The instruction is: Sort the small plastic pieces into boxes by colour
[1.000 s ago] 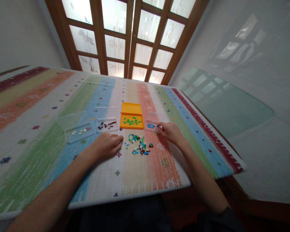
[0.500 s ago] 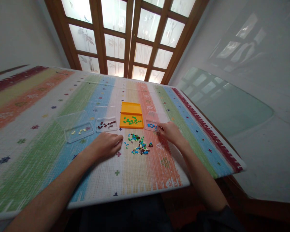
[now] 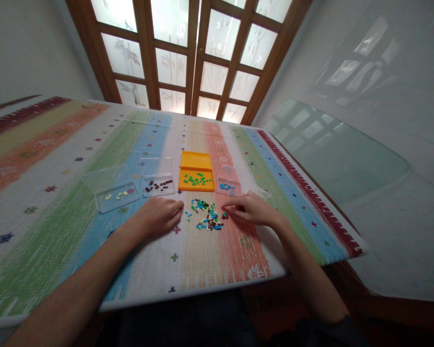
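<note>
A loose pile of mixed small building bricks [image 3: 210, 219] in blue, green, brown and cream lies on the tablecloth between my hands. My left hand [image 3: 162, 214] rests on the cloth left of this pile, its fingers curled together; whatever they hold, if anything, is hidden. At the pile's right side, my right hand [image 3: 251, 208] has its index finger stretched out and apart from the others, with no brick visible in it. Behind the pile, an open orange box [image 3: 196, 188] holds green bricks. Just beyond my right hand, a clear box [image 3: 221, 191] contains blue bricks.
Left of the orange box stands a clear box [image 3: 158, 194] with brown bricks. Farther left, another clear box [image 3: 104, 208] holds a few cream bricks, its transparent lid tilted back. A striped tablecloth [image 3: 148, 270] covers the table. A wall [image 3: 394, 217] rises at the right.
My right hand has drawn back from the blue-brick box toward the mixed pile, and its fingers have opened out. My left hand has stayed in place.
</note>
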Available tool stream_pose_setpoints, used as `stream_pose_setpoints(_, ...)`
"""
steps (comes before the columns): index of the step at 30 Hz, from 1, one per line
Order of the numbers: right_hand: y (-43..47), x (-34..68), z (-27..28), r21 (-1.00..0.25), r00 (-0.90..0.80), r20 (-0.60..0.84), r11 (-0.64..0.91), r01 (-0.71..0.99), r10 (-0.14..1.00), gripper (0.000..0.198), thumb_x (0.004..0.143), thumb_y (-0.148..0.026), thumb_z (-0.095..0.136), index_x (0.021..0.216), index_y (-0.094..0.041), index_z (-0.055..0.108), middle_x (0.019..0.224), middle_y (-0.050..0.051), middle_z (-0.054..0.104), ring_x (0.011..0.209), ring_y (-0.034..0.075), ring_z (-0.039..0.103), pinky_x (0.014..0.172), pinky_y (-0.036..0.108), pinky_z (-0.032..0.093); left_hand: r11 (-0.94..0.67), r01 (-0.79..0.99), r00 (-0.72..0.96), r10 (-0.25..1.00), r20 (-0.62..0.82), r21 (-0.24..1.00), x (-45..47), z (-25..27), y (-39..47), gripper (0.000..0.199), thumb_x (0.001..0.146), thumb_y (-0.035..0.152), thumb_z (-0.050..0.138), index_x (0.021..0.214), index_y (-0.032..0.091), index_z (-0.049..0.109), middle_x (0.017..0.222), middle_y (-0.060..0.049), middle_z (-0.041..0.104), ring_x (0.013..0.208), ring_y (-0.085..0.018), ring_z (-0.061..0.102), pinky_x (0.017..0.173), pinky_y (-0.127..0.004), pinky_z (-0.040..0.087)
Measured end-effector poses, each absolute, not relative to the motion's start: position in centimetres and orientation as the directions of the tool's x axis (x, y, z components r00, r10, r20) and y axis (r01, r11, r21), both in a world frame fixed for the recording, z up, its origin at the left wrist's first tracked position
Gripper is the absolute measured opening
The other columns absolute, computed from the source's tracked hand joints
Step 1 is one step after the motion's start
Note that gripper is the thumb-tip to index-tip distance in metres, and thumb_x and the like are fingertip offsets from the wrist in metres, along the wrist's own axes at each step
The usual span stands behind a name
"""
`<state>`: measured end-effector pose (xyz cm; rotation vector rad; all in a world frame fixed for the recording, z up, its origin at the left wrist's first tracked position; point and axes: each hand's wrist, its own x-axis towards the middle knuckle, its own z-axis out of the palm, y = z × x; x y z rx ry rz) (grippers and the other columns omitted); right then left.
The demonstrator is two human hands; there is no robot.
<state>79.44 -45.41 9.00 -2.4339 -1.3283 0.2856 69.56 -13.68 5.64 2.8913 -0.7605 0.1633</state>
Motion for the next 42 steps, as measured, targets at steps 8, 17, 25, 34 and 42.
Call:
stream_pose_setpoints(8,-45.2,79.3,7.6,-0.508,0.468,-0.067,-0.434,0.744,0.881,0.032,0.093,-0.011,0.055,0.107,-0.024,0.080,0.101,0.003,0.081,0.090,0.016,0.074,0.083,0.028,0.052,-0.853,-0.508,0.858,-0.489,0.157,0.120,69.6,5.7,-13.7,0.026,0.100,0.024,0.040,0.081,0.020,0.058,0.070,-0.004,0.065,0.059,-0.016,0.055,0.058,-0.031,0.033)
stream_pose_setpoints(17,-45.5,79.3,7.7,-0.416,0.519,-0.025,-0.481,0.772,0.855,0.015,0.098,-0.025,0.062,0.103,-0.020,0.075,0.086,0.004,0.076,0.078,0.015,0.067,0.073,0.027,0.044,-0.846,-0.509,0.858,-0.483,0.173,0.161,69.6,5.6,-13.5,0.026,0.100,0.024,0.041,0.080,0.020,0.057,0.070,-0.003,0.065,0.058,-0.016,0.055,0.058,-0.031,0.033)
stream_pose_setpoints(25,-45.8,79.2,7.2,-0.376,0.555,-0.039,-0.527,0.762,0.831,0.009,0.099,-0.024,0.064,0.092,-0.019,0.067,0.083,0.003,0.071,0.077,0.016,0.063,0.070,0.026,0.041,-0.846,-0.504,0.862,-0.479,0.168,0.174,69.7,5.4,-13.5,0.027,0.100,0.026,0.041,0.081,0.020,0.059,0.071,-0.004,0.066,0.059,-0.017,0.056,0.059,-0.031,0.034)
stream_pose_setpoints(34,-45.8,79.5,8.0,-0.237,0.654,-0.024,-0.640,0.731,0.756,0.012,0.103,-0.028,0.052,0.101,-0.020,0.061,0.084,0.005,0.071,0.072,0.018,0.061,0.066,0.028,0.036,-0.844,-0.510,0.857,-0.480,0.190,0.167,69.7,5.3,-13.4,0.025,0.099,0.025,0.042,0.082,0.020,0.059,0.071,-0.004,0.067,0.060,-0.017,0.057,0.059,-0.032,0.034)
stream_pose_setpoints(42,-44.0,81.5,9.9,-0.085,0.772,-0.022,-0.770,0.632,0.635,0.019,0.108,-0.025,0.046,0.114,-0.015,0.060,0.093,0.011,0.075,0.079,0.020,0.067,0.068,0.028,0.035,-0.854,-0.507,0.858,-0.486,0.165,0.115,69.8,5.5,-13.4,0.026,0.099,0.024,0.040,0.081,0.020,0.058,0.073,-0.005,0.068,0.061,-0.017,0.058,0.057,-0.032,0.030)
